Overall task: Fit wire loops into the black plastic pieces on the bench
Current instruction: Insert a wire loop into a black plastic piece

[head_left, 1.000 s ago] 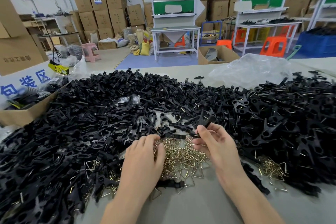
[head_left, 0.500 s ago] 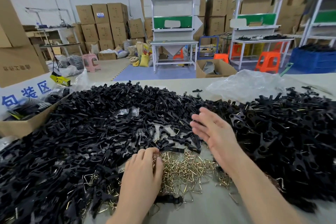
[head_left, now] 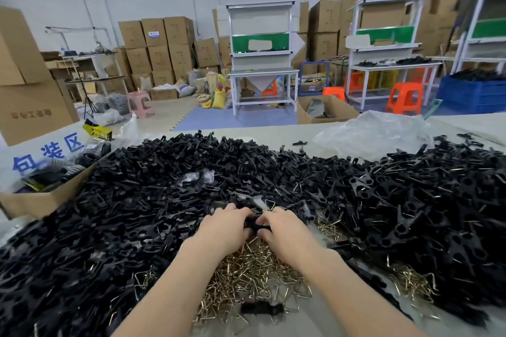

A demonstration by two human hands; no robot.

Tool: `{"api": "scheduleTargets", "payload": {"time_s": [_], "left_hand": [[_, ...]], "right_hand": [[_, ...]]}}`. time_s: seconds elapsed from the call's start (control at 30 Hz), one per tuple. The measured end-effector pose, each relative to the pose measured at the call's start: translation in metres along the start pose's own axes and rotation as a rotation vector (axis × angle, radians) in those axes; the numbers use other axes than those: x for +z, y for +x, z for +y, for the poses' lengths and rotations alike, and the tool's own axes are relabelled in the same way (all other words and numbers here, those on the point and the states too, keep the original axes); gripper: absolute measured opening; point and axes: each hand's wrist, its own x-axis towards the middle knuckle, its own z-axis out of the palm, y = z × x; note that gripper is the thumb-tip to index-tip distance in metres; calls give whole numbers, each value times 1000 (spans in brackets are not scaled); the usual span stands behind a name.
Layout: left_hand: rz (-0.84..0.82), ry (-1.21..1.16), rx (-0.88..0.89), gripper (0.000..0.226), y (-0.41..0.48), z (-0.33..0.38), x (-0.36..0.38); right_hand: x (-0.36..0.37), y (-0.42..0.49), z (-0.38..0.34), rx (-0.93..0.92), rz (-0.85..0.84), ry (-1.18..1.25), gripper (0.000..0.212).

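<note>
Both hands have met: left hand (head_left: 226,227) and right hand (head_left: 286,230) each pinch one small black plastic piece (head_left: 254,223), dead centre between them, axis seemingly left-right, just above the brass-coloured triangular wire loops (head_left: 254,276). Loop in grip: cannot tell.

Black plastic pieces (head_left: 137,213) around brassy wire loops (head_left: 254,276)

black piece (head_left: 254,223) mostly hidden by fingers (head_left: 236,213), left pile (head_left: 60,262) blurred

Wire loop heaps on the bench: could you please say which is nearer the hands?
The large middle heap, under the left hand and right hand gripping a black piece; the smaller heap lies rightward.
</note>
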Motion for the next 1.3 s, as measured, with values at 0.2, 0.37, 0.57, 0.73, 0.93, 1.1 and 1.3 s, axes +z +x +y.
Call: {"api": "scheduleTargets", "payload": {"time_s": [0.2, 0.37, 0.57, 0.73, 0.93, 1.1, 1.3], "left_hand": [[76, 151, 34, 41, -8, -4, 6], [205, 124, 57, 36, -25, -19, 12], [422, -77, 14, 38, -47, -23, 19], [616, -409, -1, 37, -65, 1, 24], [659, -707, -17, 50, -81, 20, 31], [640, -845, 10, 50, -82, 34, 25], [606, -953, 95, 59, -85, 47, 22]], "right_hand": [[0, -13, 8, -57, 56, -66, 35], [-3, -32, 13, -38, 199, 225, 31], [-15, -48, 10, 193, 333, 1187, 21], [-14, -61, 8, 277, 269, 1642, 22], [-13, -72, 21, 270, 223, 1853, 22], [-20, -70, 26, 278, 204, 2027, 21], [-18, -66, 26, 230, 191, 1969, 18]]}}
